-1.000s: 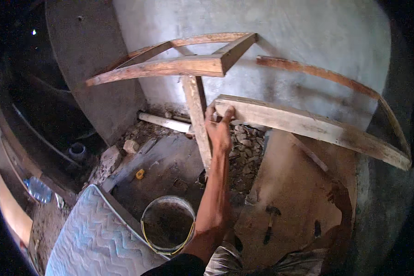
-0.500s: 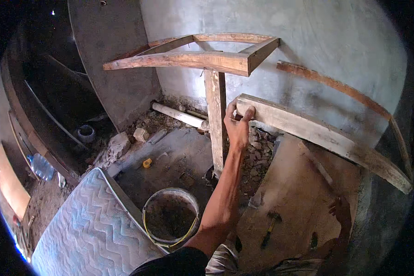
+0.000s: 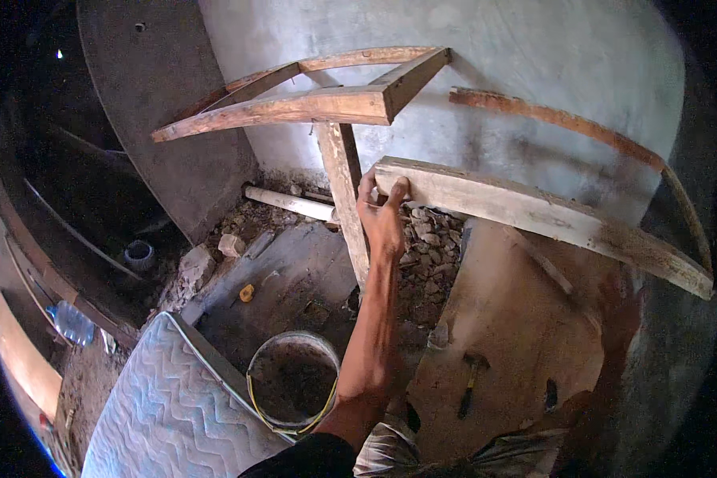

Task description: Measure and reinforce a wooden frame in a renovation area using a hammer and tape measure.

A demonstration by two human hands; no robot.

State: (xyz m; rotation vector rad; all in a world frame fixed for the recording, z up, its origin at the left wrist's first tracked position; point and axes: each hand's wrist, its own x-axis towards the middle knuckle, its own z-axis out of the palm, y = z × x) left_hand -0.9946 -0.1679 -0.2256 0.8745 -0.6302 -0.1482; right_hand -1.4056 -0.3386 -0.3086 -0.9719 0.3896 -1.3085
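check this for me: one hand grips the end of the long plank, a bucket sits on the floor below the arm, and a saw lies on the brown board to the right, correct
Not quite. In the head view the tool on the brown board is a hammer, not a saw. The rest holds: one hand grips the end of the long plank, and the bucket sits below the arm.

We see a long, pale wooden plank, rough and weathered, lying nearly level and sloping down toward four o'clock. Its near end sits just right of an upright wooden post. Our hand grips that end at nine o'clock.
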